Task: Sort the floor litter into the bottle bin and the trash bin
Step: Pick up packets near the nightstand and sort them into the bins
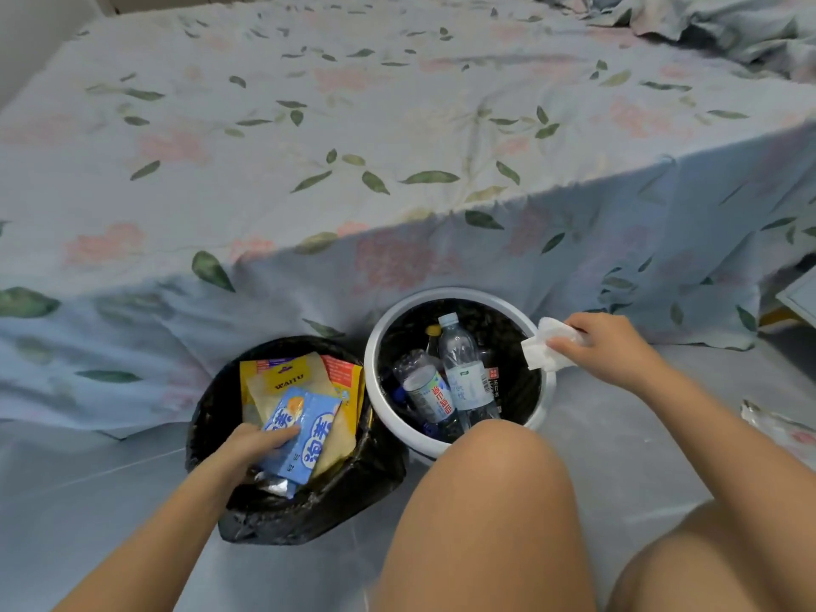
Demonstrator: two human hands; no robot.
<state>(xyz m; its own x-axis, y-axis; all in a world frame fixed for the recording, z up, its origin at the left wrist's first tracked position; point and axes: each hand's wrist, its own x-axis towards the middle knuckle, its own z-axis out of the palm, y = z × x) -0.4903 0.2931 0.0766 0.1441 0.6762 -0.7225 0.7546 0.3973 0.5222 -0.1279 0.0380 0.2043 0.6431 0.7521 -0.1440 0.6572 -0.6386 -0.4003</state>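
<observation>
Two bins stand on the floor against the bed. The trash bin [375,474], lined with a black bag, holds yellow and orange snack wrappers [287,375]. My left hand [254,443] reaches into it, gripping a blue snack packet [304,430]. To its right, the white-rimmed bottle bin [375,342] contains several clear plastic bottles [463,364]. Over that bin's right rim, my right hand [605,342] pinches a crumpled white tissue [549,342].
A bed with a floral sheet [397,148] fills the view behind the bins, its cover hanging to the grey floor. My bare knees [494,501] are just in front of the bottle bin. A shiny wrapper [777,424] lies on the floor at far right.
</observation>
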